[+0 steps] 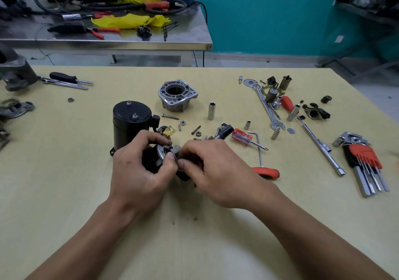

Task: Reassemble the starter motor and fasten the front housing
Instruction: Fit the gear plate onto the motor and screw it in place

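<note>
A black starter motor body stands upright on the yellow table, just behind my hands. My left hand grips a black part with a silver ring face at the table's middle. My right hand pinches a small toothed gear piece against that face; my fingers hide most of it. The silver front housing sits apart, further back. A long bolt, a nut and a brass plate lie between housing and hands.
To the right lie sockets, a spanner, a red screwdriver, a red-handled T-key, a hex key set and small parts. Screwdrivers lie at back left. A steel bench stands beyond.
</note>
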`<state>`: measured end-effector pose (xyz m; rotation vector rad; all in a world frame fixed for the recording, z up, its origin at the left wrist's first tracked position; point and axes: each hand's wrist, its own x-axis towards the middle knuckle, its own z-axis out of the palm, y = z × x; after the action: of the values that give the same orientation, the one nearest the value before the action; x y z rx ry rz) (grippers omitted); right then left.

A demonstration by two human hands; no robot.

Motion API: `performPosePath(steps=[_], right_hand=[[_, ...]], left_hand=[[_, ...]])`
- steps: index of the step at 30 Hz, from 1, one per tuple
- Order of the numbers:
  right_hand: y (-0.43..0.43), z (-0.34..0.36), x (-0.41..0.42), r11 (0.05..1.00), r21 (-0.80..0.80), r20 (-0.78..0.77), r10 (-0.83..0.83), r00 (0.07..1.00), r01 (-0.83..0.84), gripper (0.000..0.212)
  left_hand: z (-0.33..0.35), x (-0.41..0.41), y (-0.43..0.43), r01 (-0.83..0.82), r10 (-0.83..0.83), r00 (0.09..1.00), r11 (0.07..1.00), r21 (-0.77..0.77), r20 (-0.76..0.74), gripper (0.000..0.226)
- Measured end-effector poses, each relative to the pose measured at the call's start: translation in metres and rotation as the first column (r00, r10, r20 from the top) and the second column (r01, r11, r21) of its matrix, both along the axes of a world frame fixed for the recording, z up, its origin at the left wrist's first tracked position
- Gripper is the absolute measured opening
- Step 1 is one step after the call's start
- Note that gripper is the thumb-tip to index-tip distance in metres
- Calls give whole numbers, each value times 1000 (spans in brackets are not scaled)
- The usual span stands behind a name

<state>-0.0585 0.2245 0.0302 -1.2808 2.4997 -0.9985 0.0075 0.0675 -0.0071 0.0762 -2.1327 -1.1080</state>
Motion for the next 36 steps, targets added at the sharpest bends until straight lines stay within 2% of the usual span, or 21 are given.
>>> performPosePath(steps=[2,3,5,6,7,8,9,11,14,16,19,23,28,30,33,35,36], right_hand=[[1,4,-3,997,0,2,-73,997,73,23],[6,9,-11,983,-74,38,-163,986,166,30],[26,24,-39,864,-274,74,-420,905,423,36],[40,32,-57,792,-314,40,-540,841,524,35],[54,41,-74,751,-283,-26,-628,778,597,32],[65,47,-90,739,-182,-106,-671,734,649,26],[72,48,-105,734,-36,-180,-673,718,678,19],[74,43,-128,705,267,-260,-603,754,657,14],[60,33,-142,658,542,-276,-449,850,524,24],[51,29,-149,613,631,-300,-374,878,476,29],[44,21,-151,536,729,-304,-306,902,427,26],[38,15,-147,500,776,-266,-292,919,384,21],[33,10,-140,547,731,-235,-359,903,408,21],[34,5,-136,593,670,-205,-431,879,447,21],[44,22,-131,688,480,-153,-545,824,544,19],[58,46,-124,756,241,-112,-601,791,609,14],[64,60,-117,791,81,-27,-607,794,607,6]], left_hand=[[-1,0,1,7,-7,1000,1000,-2,-9,24],[-1,0,2,8,-8,1000,1000,2,-10,25],[-1,0,2,1,-1,1000,1000,6,-10,25],[-2,1,2,-2,2,1000,1000,5,-11,24],[-2,1,2,-2,2,1000,1000,6,-12,23],[-2,1,2,-1,1,1000,1000,9,-15,23],[-2,1,3,0,0,1000,1000,11,-16,24],[-4,-1,4,5,-5,1000,1000,15,-16,26],[-7,-1,4,7,-6,1000,1000,22,-16,25],[-8,-1,4,9,-9,1000,1000,24,-17,24],[-9,-1,3,10,-10,1000,1000,22,-15,24],[-10,-2,3,20,-19,1000,999,34,-17,22],[-11,-2,2,24,-24,1000,999,22,-11,26],[-12,-2,2,34,-34,999,999,22,-18,23],[-10,-1,3,43,-42,999,999,25,-28,17],[-11,-1,2,35,-34,999,999,28,-19,18],[-11,-1,2,28,-28,1000,999,31,-11,19]])
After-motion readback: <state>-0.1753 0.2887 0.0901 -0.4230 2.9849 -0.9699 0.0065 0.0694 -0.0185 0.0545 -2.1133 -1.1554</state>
